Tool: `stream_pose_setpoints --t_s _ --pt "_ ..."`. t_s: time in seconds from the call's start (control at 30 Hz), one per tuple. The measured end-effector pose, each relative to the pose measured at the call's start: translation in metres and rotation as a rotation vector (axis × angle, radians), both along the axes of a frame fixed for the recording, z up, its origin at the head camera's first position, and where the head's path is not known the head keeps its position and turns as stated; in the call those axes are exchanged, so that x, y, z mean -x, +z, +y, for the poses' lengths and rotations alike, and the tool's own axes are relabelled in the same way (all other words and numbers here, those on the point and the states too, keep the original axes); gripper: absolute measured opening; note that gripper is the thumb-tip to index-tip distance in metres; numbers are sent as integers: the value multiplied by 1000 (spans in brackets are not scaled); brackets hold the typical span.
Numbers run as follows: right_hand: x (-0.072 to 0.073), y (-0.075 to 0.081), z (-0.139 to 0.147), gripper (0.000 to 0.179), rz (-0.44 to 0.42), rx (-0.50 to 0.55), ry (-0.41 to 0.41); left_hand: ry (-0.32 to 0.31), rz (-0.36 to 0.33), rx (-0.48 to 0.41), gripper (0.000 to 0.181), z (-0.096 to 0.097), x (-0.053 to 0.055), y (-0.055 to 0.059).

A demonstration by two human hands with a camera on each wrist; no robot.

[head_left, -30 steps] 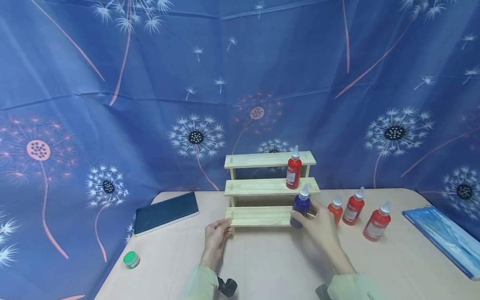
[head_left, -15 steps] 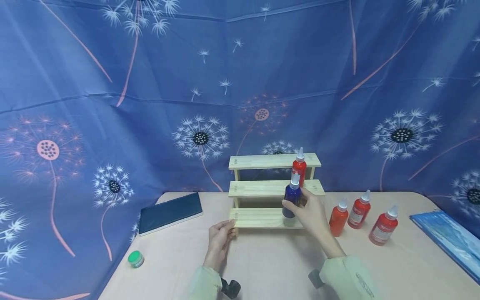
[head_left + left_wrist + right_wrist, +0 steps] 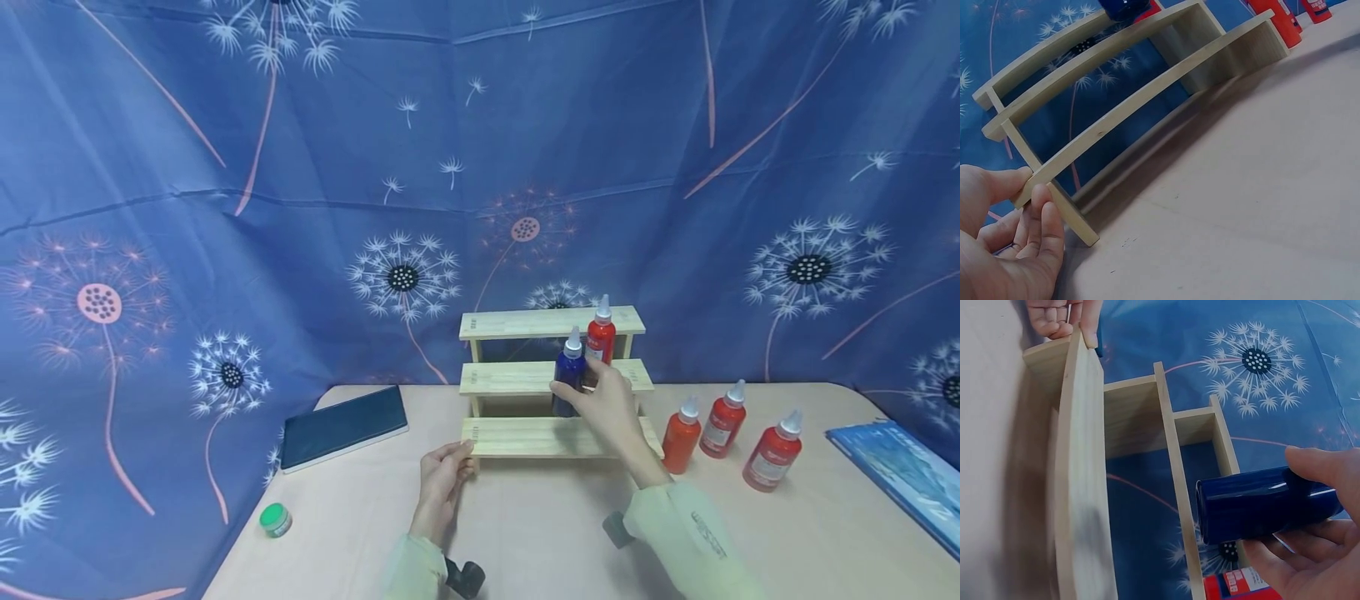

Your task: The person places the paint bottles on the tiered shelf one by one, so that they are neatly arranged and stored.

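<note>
- green-lidded jar (image 3: 275, 520) and dark book (image 3: 345, 428): left of the left grip, apart from it.
- left hand (image 3: 442, 482): thumb and fingers pinch the left end of the bottom shelf of the wooden rack (image 3: 540, 437).
- blue bottle (image 3: 568, 382): upright in the right hand (image 3: 609, 406), thumb and fingers wrapped around it; higher and farther left than half a second ago. contact with the middle shelf: cannot tell.
- red bottle (image 3: 601, 338): behind the right grip, partly hidden; label unreadable.
- three red bottles (image 3: 720, 425): right of that grip; label print too small.
- blue picture panel (image 3: 896, 475): farthest right.
</note>
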State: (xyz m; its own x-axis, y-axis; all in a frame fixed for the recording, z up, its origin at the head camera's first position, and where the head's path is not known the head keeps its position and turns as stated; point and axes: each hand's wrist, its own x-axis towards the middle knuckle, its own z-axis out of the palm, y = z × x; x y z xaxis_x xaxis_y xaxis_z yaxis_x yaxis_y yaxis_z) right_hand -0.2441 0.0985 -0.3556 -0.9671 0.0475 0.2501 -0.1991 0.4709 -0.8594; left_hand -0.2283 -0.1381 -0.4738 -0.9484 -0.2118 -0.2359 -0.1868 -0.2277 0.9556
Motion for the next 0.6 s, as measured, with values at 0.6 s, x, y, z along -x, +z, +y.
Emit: stream_pose_setpoints --t_s 0.6 --pt "31 7 -16 52 48 -71 9 -4 9 -5 33 0 4 -4"
